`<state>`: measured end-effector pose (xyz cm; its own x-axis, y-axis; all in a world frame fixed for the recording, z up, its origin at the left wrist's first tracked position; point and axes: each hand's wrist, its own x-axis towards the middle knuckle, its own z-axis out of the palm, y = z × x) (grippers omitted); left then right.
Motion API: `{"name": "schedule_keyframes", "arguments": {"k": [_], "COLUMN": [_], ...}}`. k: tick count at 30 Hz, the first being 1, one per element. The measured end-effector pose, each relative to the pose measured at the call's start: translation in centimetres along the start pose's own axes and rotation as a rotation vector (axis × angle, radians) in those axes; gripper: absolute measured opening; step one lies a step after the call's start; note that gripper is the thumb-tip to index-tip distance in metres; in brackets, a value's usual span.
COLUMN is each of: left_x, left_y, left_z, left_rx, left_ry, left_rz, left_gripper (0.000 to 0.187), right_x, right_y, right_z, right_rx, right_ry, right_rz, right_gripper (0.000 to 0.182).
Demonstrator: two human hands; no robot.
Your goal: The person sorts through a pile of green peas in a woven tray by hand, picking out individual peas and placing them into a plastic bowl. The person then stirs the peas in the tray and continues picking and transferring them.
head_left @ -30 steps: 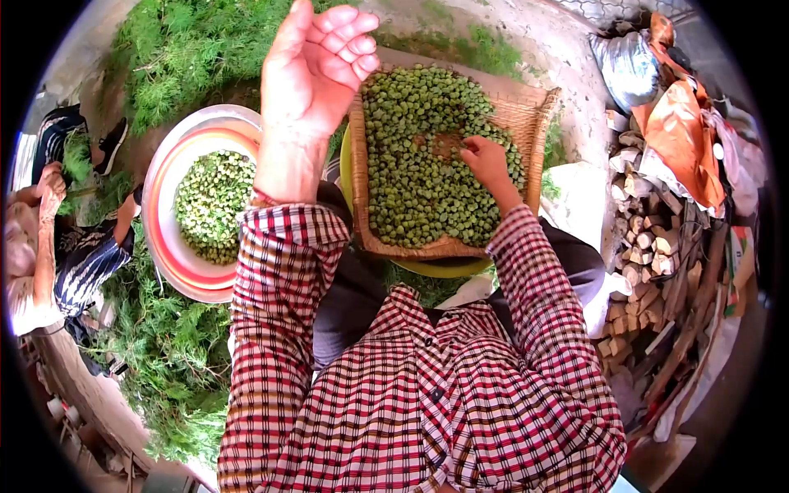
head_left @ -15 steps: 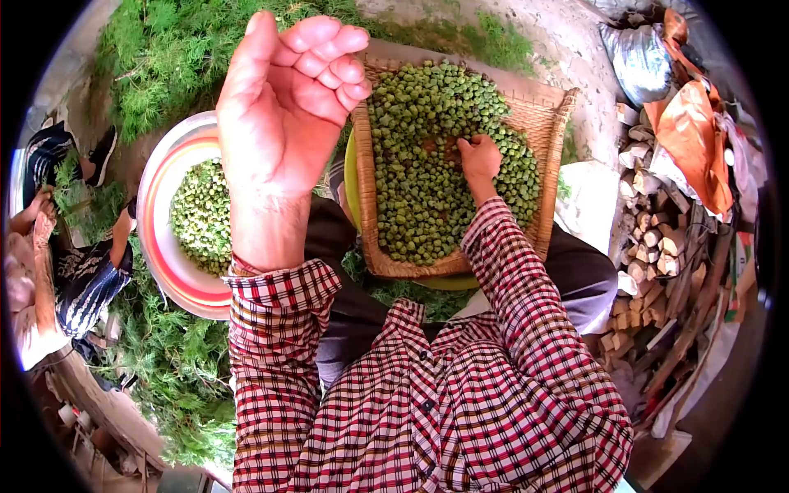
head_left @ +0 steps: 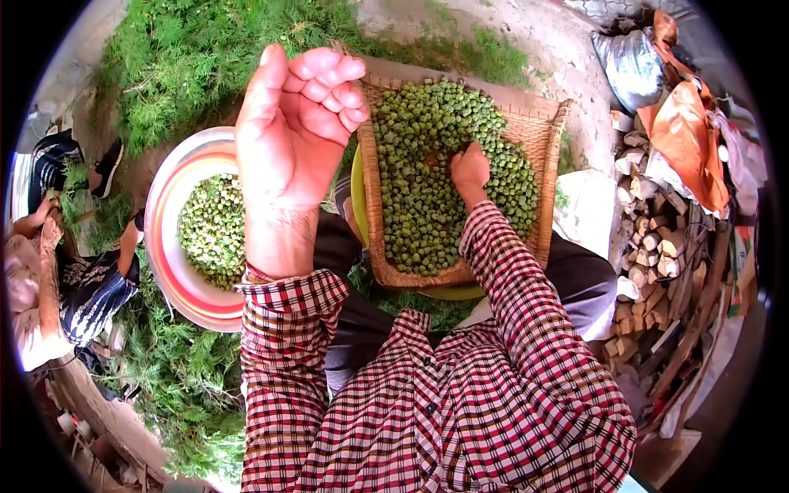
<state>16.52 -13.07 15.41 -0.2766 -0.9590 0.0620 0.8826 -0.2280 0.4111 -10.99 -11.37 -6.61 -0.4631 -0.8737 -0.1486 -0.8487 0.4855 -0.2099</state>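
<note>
My left hand [head_left: 297, 135] is raised palm up, fingers loosely curled and thumb apart; its palm is bare. My right hand [head_left: 470, 171] reaches down into a woven wicker basket [head_left: 552, 185] on my lap. Its fingers are bent together and touch the small green knobbly cones [head_left: 419, 218] that fill much of the basket. Whatever is between the fingertips is hidden. A patch of brown basket bottom shows left of this hand. Beside my left forearm stands a red and white basin [head_left: 168, 238] holding more green cones [head_left: 209, 226].
Cut green conifer branches [head_left: 189, 66] cover the ground ahead and to the left. Another person [head_left: 49, 279] sits at the far left with hands on a sprig. Split firewood [head_left: 649, 246], an orange sack [head_left: 686, 140] and a silvery bag [head_left: 629, 70] lie right.
My right hand has shifted slightly left among the cones. My left hand stays raised, a little lower and farther right in view. The whole view has shifted slightly.
</note>
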Motion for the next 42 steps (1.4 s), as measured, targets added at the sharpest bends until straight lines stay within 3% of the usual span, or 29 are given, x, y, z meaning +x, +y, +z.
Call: {"name": "schedule_keyframes", "arguments": {"k": [2, 5, 10, 13, 15, 20, 22, 24, 27, 29, 30, 32, 37, 42], "left_x": [-0.1, -0.1, -0.1, 0.1, 0.1, 0.0, 0.1, 0.0, 0.0, 0.1, 0.1, 0.0, 0.0, -0.1], "left_y": [0.1, 0.0, 0.0, 0.3, 0.3, 0.5, 0.4, 0.3, 0.2, 0.2, 0.2, 0.2, 0.2, 0.1], "left_z": [-0.4, -0.1, 0.0, -0.2, -0.1, -0.3, -0.4, -0.3, -0.1, -0.2, -0.2, -0.2, -0.2, 0.0], "left_rx": [-0.014, -0.038, -0.027, -0.059, -0.074, -0.080, -0.086, -0.081, -0.081, -0.085, -0.084, -0.080, -0.082, -0.072], "left_ry": [-0.031, -0.032, -0.016, -0.064, -0.077, -0.084, -0.122, -0.112, -0.100, -0.100, -0.101, -0.099, -0.085, -0.082], "left_rz": [-0.012, -0.007, 0.000, -0.018, -0.014, -0.029, -0.038, -0.039, -0.038, -0.035, -0.034, -0.031, -0.039, -0.031], "left_gripper": [0.041, 0.041, 0.040, 0.040, 0.040, 0.039, 0.039, 0.039, 0.040, 0.040, 0.040, 0.040, 0.042, 0.043], "right_x": [-0.1, -0.7, -1.7, -2.7, -3.3, -3.6, -3.9, -3.3, -2.3, -1.7, -0.9, 0.1, 0.2, 0.2], "right_y": [0.5, 2.8, 6.3, 6.7, 7.5, 9.1, 8.4, 8.3, 7.6, 6.8, 7.0, 7.2, 5.1, 5.6], "right_z": [-0.4, -0.1, -2.3, -4.7, -5.0, -3.8, -5.0, -4.8, -4.7, -4.4, -3.6, -1.9, -2.5, -1.7], "right_rx": [0.002, 0.239, 0.452, 0.513, 0.439, 0.615, 0.817, 0.869, 0.861, 0.449, 0.449, 0.061, -0.130, -0.094], "right_ry": [-0.014, 0.042, 0.065, -0.109, -0.268, -0.347, -0.418, -0.393, -0.294, -0.084, -0.086, 0.149, -0.075, -0.084], "right_rz": [0.019, 0.047, 0.113, 0.108, -0.036, -0.030, 0.129, 0.151, 0.233, -0.031, -0.033, -0.362, -0.196, -0.157], "right_gripper": [0.036, 0.049, 0.052, 0.051, 0.048, 0.029, 0.019, 0.011, 0.010, 0.013, 0.013, 0.015, 0.019, 0.018]}}
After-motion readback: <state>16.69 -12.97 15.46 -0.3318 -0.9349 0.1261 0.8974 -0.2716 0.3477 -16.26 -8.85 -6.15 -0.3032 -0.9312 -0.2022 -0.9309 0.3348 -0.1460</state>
